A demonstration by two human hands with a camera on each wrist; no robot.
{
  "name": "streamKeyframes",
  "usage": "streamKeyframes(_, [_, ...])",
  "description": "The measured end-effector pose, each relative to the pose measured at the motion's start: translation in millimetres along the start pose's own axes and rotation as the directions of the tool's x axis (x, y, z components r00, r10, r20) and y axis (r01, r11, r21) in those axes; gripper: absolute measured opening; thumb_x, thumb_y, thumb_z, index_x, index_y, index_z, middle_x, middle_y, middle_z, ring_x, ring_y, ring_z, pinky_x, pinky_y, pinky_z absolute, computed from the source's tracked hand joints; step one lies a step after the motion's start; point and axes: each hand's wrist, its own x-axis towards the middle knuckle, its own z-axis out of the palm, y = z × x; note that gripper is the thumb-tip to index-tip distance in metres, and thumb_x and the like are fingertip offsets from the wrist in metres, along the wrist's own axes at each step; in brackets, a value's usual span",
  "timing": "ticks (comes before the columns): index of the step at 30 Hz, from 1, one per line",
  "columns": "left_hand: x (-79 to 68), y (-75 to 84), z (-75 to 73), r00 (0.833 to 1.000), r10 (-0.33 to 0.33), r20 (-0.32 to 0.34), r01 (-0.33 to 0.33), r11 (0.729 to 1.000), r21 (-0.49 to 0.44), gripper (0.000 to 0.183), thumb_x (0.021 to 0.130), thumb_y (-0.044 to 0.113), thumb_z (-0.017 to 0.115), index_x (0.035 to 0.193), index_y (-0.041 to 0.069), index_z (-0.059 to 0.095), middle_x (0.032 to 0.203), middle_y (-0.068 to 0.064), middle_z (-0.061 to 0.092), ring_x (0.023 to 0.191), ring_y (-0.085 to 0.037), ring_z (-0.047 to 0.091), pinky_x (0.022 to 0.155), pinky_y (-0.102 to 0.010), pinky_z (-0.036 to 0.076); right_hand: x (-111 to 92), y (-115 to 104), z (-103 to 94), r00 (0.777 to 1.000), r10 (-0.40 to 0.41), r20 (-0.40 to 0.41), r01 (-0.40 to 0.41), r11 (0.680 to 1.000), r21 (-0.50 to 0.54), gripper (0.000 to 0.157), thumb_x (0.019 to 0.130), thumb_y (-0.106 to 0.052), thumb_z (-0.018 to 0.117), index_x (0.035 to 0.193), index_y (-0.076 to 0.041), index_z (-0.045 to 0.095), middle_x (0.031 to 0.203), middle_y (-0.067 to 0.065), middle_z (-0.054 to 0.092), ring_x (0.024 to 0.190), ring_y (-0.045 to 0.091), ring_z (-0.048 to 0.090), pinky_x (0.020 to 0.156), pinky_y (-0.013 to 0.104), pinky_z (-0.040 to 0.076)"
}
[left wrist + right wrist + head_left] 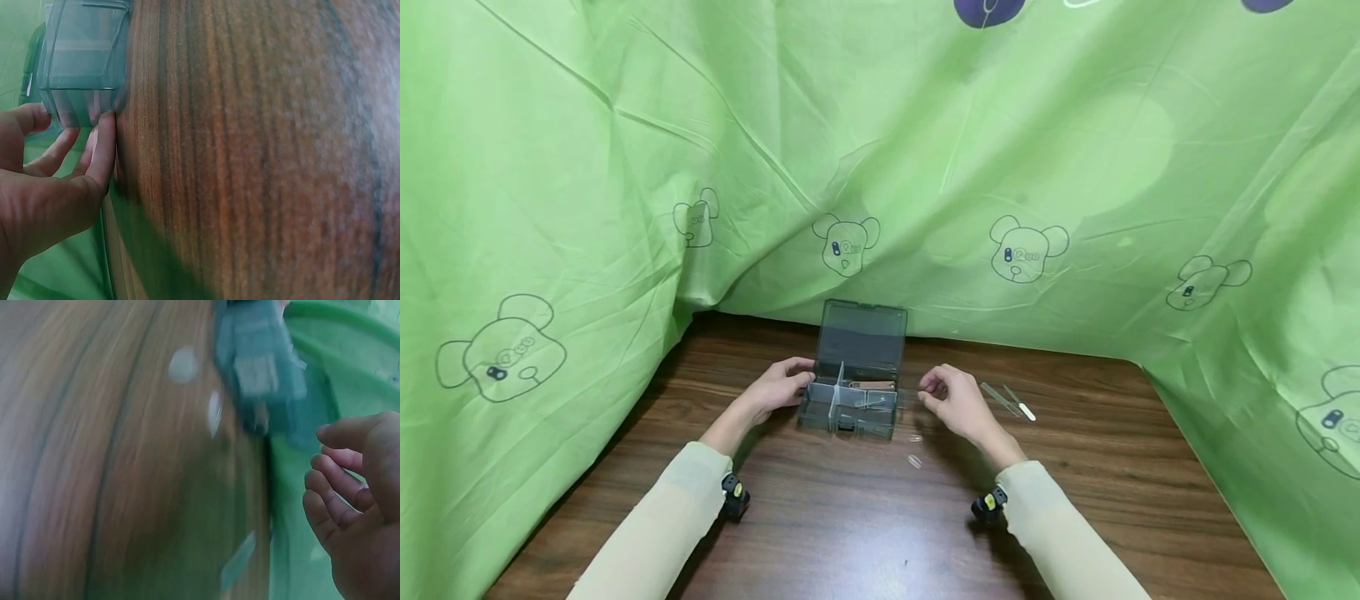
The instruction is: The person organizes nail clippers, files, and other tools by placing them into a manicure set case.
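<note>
The translucent grey box is at the far part of the table, between my two hands, with its hinged lid raised at the back. Dividers split the inside into compartments. A copper-coloured piece lies toward the right rear, and small slim pieces lie in front of it, too fine for me to make out.

My left grip is partly closed on the box's left end, thumb and fingertips against it. My right grip is just beyond the box's right side, apart from it, fingers loosely bent and the thumb a little away; I see nothing held there, and the right wrist view is blurred.

Near the box's front right corner, a clear oval piece and a smaller clear piece lie loose on the wood. To the right of my right grip lie a pale strip and a slender tool with a white end.

I wear cream sleeves, with a small black camera at each wrist. Green cloth printed with bear-head outlines surrounds the table's back and sides.
</note>
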Motion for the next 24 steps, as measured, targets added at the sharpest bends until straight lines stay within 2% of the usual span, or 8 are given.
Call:
streamKeyframes(5, [-0.3,0.5,-1.4,1.0,0.004,-0.001,-0.004,1.0,-0.002,0.05,0.111,0.014,0.051,0.157,-0.002,0.041,0.147,-0.028,0.051,0.136,-0.039,0.055,0.112,-0.052,0.05,-11,26,-12.5,0.997,0.073,-0.023,-0.074,0.996,-0.052,0.014,0.088,-0.006,0.083,0.1,-0.004,0.075,0.092,0.004,0.068,0.083,0.018,0.065,0.077,0.034,0.057])
streamKeyframes(10, [-0.2,-1.2,-2.4,1.0,0.007,-0.002,-0.007,1.0,0.013,0.05,0.111,0.015,0.051,0.157,-0.002,0.041,0.148,-0.027,0.051,0.137,-0.039,0.054,0.112,-0.053,0.05,-20,43,-17.1,0.985,0.164,-0.055,-0.168,0.983,-0.08,0.02,0.089,-0.011,0.082,0.104,-0.002,0.074,0.097,0.008,0.068,0.085,0.023,0.068,0.079,0.04,0.058])
streamKeyframes(15, [0.7,-2.4,-1.3,1.0,0.012,0.001,-0.012,1.0,0.003,0.05,0.111,0.014,0.051,0.157,-0.003,0.041,0.146,-0.029,0.052,0.138,-0.041,0.053,0.113,-0.055,0.049,-26,54,-15.6,0.972,0.235,-0.026,-0.237,0.967,-0.095,0.027,0.09,-0.018,0.084,0.108,0.0,0.073,0.102,0.011,0.067,0.089,0.025,0.068,0.083,0.044,0.058])
streamKeyframes(20, [1.5,-1.9,0.6,1.0,0.01,-0.001,-0.01,1.0,-0.006,0.049,0.111,0.013,0.051,0.156,-0.002,0.042,0.146,-0.029,0.052,0.138,-0.042,0.053,0.114,-0.054,0.048,-28,58,-13.1,0.967,0.254,0.01,-0.251,0.96,-0.124,0.027,0.09,-0.018,0.086,0.107,-0.001,0.074,0.102,0.01,0.065,0.089,0.023,0.065,0.084,0.044,0.056])
streamKeyframes(24, [0.6,-1.5,2.1,1.0,0.01,-0.002,-0.01,1.0,0.005,0.049,0.11,0.013,0.051,0.156,-0.003,0.042,0.146,-0.029,0.052,0.138,-0.042,0.053,0.113,-0.054,0.049,-28,58,-12.4,0.97,0.244,0.014,-0.241,0.961,-0.133,0.016,0.089,-0.01,0.083,0.101,-0.003,0.074,0.098,0.009,0.064,0.086,0.022,0.063,0.083,0.044,0.053])
